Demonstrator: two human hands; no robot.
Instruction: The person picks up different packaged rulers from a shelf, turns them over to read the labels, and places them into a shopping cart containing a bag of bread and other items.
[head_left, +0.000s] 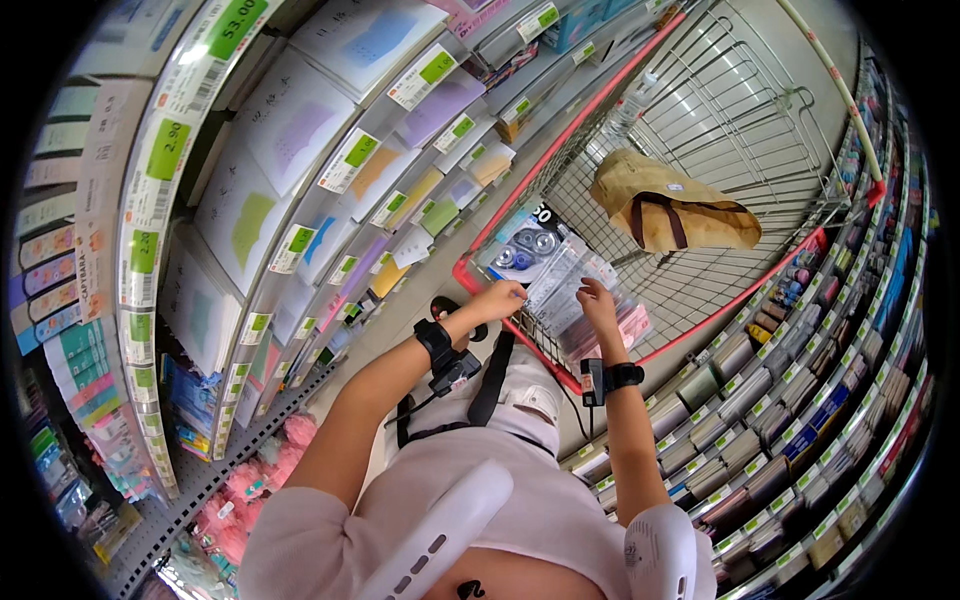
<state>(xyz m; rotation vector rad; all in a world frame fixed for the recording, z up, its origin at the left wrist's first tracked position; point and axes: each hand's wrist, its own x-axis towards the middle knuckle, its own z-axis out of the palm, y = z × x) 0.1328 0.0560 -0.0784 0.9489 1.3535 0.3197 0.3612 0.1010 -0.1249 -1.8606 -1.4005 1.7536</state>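
Note:
My left hand (501, 301) is over the near left corner of a wire shopping cart (675, 315), fingers curled together, close to the edge of a clear plastic pack (553, 281). Whether it pinches that edge I cannot tell. My right hand (598, 302) hovers over the pack's right side, fingers loosely apart, with nothing visible in it. Beyond the left hand lies a package of round blue and grey items (525, 247). Pink packaged goods (630, 326) lie beneath and beside the right wrist.
A brown paper bag (667, 202) with dark handles and a clear plastic bottle (637, 97) lie farther inside the cart. Shelves of notebooks (300, 142) with price tags rise at left. More stocked shelves (765, 405) curve along the right. Pink plush items (255, 480) sit low at left.

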